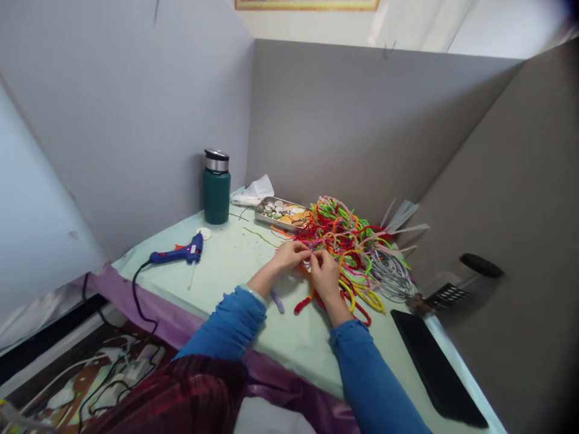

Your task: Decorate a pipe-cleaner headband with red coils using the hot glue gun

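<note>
Dark red plaid fabric [194,386] fills the bottom left, with the blue gathered sleeves of both arms reaching past it over a table with a pale green cover [235,268]. Left hand [289,256] and right hand [324,271] meet at the near left side of a tangled pile of multicoloured fuzzy craft stems [339,226]. Thumb and forefinger are pinched together on each hand, the tips almost touching the other hand's; what they pinch is too small to tell.

Bare cover lies left of the hands, up to a blue glue gun [181,253] near the left edge, and between the hands and the near edge. Grey panels [316,120] close off the far and right sides; a black flat slab [434,367] runs along the right edge.

The wrists and right hand hide part of the pile; white translucent strips behind it are blurred. An orange stem with a red fuzzy end [302,305] slants out beneath the hands, that end toward the near edge and leftward; its other end is hidden. Beside the left wrist, a short lilac fuzzy stem [277,301] points roughly toward the near edge.
</note>
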`<state>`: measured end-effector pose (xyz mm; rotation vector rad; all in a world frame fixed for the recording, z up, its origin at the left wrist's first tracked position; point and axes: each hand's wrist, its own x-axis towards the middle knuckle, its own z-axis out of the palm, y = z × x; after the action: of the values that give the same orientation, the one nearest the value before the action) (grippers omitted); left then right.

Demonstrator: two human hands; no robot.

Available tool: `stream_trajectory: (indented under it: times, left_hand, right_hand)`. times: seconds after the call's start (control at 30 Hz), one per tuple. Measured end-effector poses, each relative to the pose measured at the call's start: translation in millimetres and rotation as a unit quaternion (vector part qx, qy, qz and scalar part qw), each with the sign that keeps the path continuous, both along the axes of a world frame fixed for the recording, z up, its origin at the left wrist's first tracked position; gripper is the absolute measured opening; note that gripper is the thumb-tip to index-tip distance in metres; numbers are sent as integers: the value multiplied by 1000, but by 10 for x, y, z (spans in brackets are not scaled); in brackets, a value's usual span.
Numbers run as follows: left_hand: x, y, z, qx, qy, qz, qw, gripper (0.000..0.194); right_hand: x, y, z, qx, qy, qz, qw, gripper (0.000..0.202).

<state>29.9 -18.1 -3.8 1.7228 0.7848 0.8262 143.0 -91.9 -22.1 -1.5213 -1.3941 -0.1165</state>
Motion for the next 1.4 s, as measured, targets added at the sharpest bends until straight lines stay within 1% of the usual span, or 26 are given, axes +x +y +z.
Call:
stream_trajectory:
  times: [0.2,0.37,0.43,0.53,0.67,0.77,0.83,0.93,1.07,1.23,1.4]
  left_hand:
    - [-29,-26,20,-35,-21,-5,999,18]
    - [-38,-73,70,-97,-58,-18,993,12]
    - [-45,-84,83,-103,-60,-17,993,12]
    - [-60,-72,88,-62,-36,-1,997,14]
    - [-83,-47,104,68,38,33,996,12]
    - [-90,-57,127,144,73,48,986,14]
    - [-84,-66,128,154,68,52,984,16]
    - [-65,-63,99,111,33,35,993,18]
    - [-57,-55,73,34,-17,-8,999,21]
    - [-89,-88,121,-52,-69,-4,996,23]
    - [-97,-104,138,-109,-74,-10,991,28]
  right_hand:
    - [-23,-1,-20,13,-6,-1,1000,16]
    - [-8,19,-40,31,6,-12,999,15]
    - [-6,23,-40,34,15,-7,999,16]
    - [-18,19,-31,33,27,7,999,16]
    - [-36,21,-26,16,43,28,999,16]
    - [-26,45,-38,-14,117,54,992,18]
    - [-15,63,-48,-26,168,73,983,19]
    - [-11,69,-47,-14,180,69,981,20]
    - [-37,30,-19,6,140,52,989,19]
    - [-76,-21,25,22,82,46,995,19]
    - [-66,-22,26,29,79,38,996,21]
